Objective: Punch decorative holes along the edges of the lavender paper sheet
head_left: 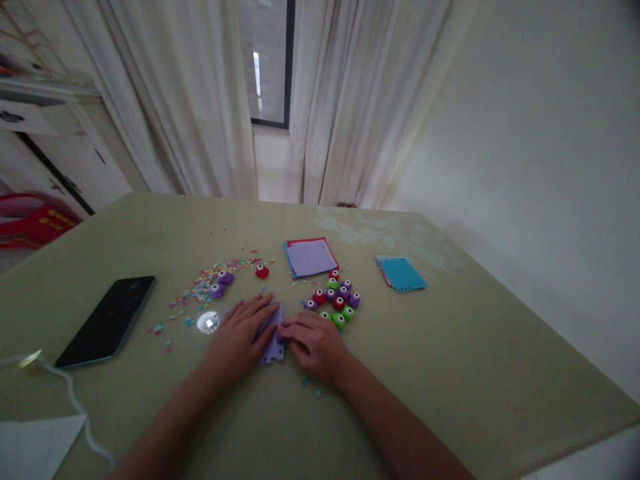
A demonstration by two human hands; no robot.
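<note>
A light purple sheet of paper (273,352) with notches along its near edge lies on the table, partly hidden under my hands. My left hand (245,331) rests flat on it, fingers stretched out and pressing it down. At the sheet's right edge, my right hand (316,340) is closed around a small purple craft punch (281,338), mostly covered by the fingers. Just beyond my right hand stands a cluster of red, green and purple eye-shaped craft punches (339,303). Two more purple punches (220,285) and a red one (261,271) sit past my left hand.
Colourful paper confetti (203,285) is scattered at the left. A stack of purple, red and blue paper (313,259) lies ahead, blue notched sheets (401,273) to the right. A dark tablet (110,320), a shiny round disc (208,323), a white cord (75,397) and white paper (37,447) are on the left.
</note>
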